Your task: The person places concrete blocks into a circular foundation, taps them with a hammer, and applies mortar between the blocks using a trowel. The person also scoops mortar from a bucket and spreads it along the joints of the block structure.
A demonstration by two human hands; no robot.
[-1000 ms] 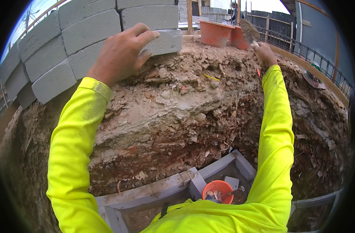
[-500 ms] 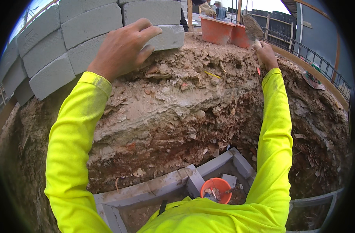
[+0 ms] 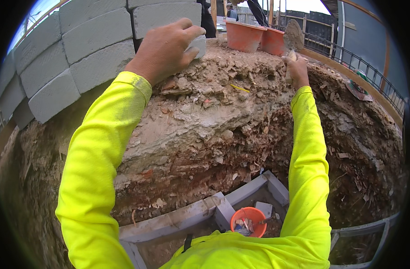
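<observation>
and there was the trowel [image 3: 294, 36], blade up, high on the right, just beside the orange buckets [image 3: 245, 37] at the top of the earth bank [image 3: 205, 121]! the right hand [image 3: 296, 72] had its fingers wrapped firmly round the handle. across to the left, the end grey block [image 3: 197, 46] sat at the bottom of the stack, and the left hand [image 3: 168, 51] was right over it, fingers bent, thumb held apart, the block's face showing between them; whether they gripped it or merely rested there, you could not tell. more grey blocks [image 3: 97, 36] were piled in rows to the left, and dark clothing [image 3: 208, 21] of another person showed behind. below the buckets a yellow strip [image 3: 240, 88] lay on the rubble. down in the trench, low grey walls [image 3: 182, 219] framed a small orange bucket [image 3: 254, 216] with odds and ends inside, while a steel bar cage [image 3: 371, 80] ran along the far right.
</observation>
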